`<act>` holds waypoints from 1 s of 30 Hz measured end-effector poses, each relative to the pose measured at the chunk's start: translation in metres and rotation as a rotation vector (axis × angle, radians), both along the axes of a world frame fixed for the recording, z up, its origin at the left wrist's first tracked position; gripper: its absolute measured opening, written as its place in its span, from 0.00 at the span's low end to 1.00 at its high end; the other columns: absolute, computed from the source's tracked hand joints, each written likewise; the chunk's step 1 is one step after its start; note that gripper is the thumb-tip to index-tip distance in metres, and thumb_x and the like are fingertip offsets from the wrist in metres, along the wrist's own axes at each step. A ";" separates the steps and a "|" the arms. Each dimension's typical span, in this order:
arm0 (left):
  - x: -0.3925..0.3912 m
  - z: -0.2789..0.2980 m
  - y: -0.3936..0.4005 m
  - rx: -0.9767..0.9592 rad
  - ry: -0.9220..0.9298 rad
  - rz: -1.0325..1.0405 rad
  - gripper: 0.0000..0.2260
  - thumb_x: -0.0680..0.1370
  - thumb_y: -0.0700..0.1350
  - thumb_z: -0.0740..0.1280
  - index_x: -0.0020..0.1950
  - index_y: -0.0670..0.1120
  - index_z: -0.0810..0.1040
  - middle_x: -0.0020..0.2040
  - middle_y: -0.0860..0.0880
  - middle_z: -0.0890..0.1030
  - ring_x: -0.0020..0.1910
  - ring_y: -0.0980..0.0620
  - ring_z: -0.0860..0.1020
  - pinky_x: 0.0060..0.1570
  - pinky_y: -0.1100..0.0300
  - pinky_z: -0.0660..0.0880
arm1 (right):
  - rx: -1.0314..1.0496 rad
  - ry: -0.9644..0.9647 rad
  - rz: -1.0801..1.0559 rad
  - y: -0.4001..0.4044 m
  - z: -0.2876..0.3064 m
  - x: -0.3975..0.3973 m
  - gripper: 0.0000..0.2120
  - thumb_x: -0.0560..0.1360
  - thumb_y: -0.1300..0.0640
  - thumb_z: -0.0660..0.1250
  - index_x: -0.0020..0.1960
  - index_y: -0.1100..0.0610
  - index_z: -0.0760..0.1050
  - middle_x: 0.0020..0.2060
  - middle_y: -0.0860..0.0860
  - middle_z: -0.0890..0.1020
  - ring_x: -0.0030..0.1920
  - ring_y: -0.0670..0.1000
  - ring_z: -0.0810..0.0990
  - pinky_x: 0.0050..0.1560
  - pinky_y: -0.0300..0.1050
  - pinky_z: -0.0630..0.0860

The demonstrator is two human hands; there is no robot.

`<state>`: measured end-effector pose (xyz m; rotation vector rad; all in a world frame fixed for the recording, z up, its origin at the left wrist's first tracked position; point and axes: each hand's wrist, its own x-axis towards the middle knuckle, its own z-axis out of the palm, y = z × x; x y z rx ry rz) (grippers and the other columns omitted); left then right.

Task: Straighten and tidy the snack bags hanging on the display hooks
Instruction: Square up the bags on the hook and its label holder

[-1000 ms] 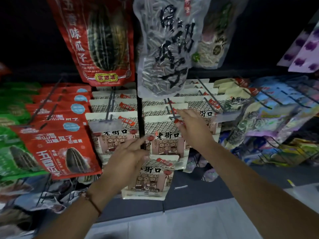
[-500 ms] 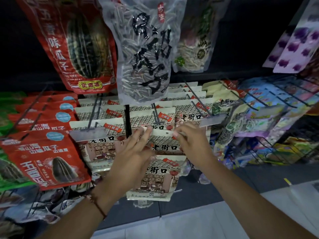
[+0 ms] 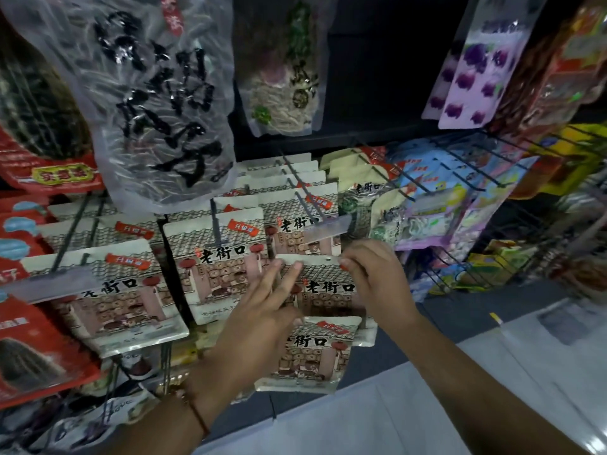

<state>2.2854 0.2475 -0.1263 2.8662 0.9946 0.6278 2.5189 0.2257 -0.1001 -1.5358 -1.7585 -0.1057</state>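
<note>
I stand in dim light before a dark back panel (image 3: 377, 77) that fills the rack behind the rows of goods. Below runs a dark shelf ledge (image 3: 453, 320), and under it a pale tiled floor (image 3: 427, 415).

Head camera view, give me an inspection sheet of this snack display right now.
Surface: pale floor below the rack.
Job's things: cream snack bag with black lettering off its hook, top edge held; matching cream bags hung on black wire hooks.
Clutter: red seed bags, large clear seed bag.
Hands: left hand fingers straight on the bag; right hand pinches its top corner.
Cables: nothing seen.
Surroundings: purple packets at right.
</note>
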 end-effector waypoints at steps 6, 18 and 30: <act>0.036 -0.012 0.004 0.003 0.062 0.060 0.08 0.73 0.47 0.75 0.42 0.58 0.78 0.80 0.47 0.56 0.78 0.41 0.51 0.71 0.45 0.48 | 0.000 0.036 -0.007 0.020 -0.017 0.028 0.06 0.80 0.58 0.65 0.49 0.58 0.80 0.45 0.50 0.79 0.49 0.49 0.74 0.52 0.41 0.69; 0.058 -0.017 0.030 0.000 0.086 0.190 0.09 0.71 0.43 0.77 0.43 0.56 0.80 0.78 0.44 0.58 0.79 0.42 0.46 0.73 0.42 0.49 | -0.048 0.166 0.129 0.081 -0.020 0.037 0.08 0.74 0.66 0.64 0.51 0.62 0.80 0.49 0.53 0.79 0.53 0.49 0.73 0.54 0.33 0.65; 0.048 -0.005 0.023 0.074 0.165 0.217 0.05 0.72 0.47 0.75 0.46 0.55 0.83 0.81 0.46 0.48 0.79 0.38 0.46 0.74 0.37 0.55 | -0.147 0.241 0.382 0.084 0.010 0.051 0.13 0.78 0.52 0.61 0.52 0.57 0.81 0.46 0.45 0.78 0.49 0.43 0.74 0.52 0.38 0.73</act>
